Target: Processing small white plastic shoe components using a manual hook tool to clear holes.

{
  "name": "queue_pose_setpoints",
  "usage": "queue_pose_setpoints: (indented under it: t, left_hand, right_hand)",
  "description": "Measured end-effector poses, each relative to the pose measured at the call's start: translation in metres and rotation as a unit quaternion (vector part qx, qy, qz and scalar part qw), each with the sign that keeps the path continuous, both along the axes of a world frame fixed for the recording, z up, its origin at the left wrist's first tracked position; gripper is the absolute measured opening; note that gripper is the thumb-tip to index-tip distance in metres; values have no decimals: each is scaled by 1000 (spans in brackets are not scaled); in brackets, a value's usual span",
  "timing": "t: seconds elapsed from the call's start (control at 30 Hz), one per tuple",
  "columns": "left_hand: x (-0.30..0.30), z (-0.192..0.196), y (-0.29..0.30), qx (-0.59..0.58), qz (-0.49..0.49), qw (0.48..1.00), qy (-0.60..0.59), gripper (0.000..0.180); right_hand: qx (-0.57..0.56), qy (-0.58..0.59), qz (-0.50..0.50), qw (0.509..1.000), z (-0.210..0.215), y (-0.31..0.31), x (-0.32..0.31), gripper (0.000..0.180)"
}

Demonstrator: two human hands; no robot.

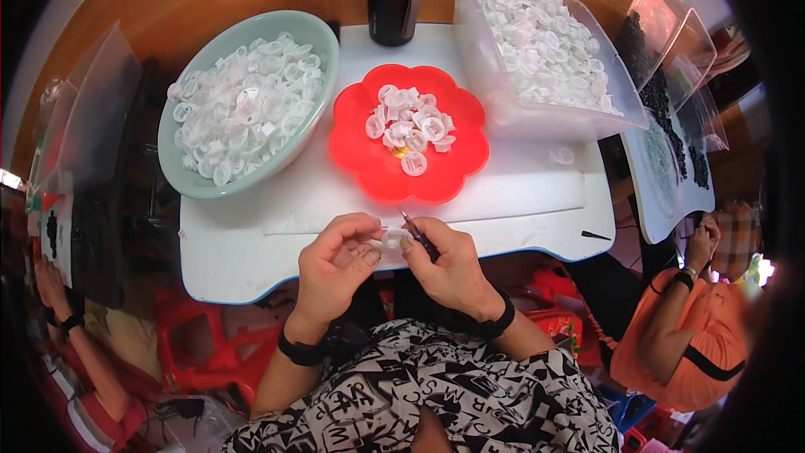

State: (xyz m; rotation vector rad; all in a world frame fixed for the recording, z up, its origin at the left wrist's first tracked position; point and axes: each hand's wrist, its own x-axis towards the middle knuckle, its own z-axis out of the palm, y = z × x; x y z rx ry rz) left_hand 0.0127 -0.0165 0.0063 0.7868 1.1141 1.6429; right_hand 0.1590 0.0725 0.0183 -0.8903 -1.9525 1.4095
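Just in front of the red dish, at the table's near edge, my two hands meet. My left hand (pixel 337 267) is closed, its fingertips against a small translucent plastic part (pixel 392 240). Closed round a slim, dark, pointed hand tool (pixel 422 236), my right hand (pixel 453 268) also has its thumb at the part. The tool's tip points up and away; its exact kind is unclear. Several similar round plastic parts (pixel 413 164) lie in the red flower-shaped dish (pixel 352 164).
A pale green basin (pixel 176 169) at left and a clear bin (pixel 545 122) at right hold heaps of white parts. A black bottle (pixel 394 13) stands behind the dish. On the white table (pixel 222 260) lies a small dark piece (pixel 596 236). People work on both sides.
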Motion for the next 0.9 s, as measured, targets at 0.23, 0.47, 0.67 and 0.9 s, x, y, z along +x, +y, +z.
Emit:
queue_pose_setpoints:
  t: [0.23,0.47,0.67,0.9]
  left_hand:
    - [-13,-23,-5,4,-34,999,5,28]
    - [-18,-43,-5,19,-58,995,-80,30]
    - [-21,-46,-2,16,-8,996,-93,28]
    - [-22,-43,0,7,-6,995,-102,25]
  right_hand:
    - [-9,-4,50,999,-2,-4,-13,17]
    - [-17,-69,88,994,-4,-2,-18,22]
    - [53,-76,119,989,-10,1,-3,32]
    - [67,-137,207,966,-10,-2,-1,49]
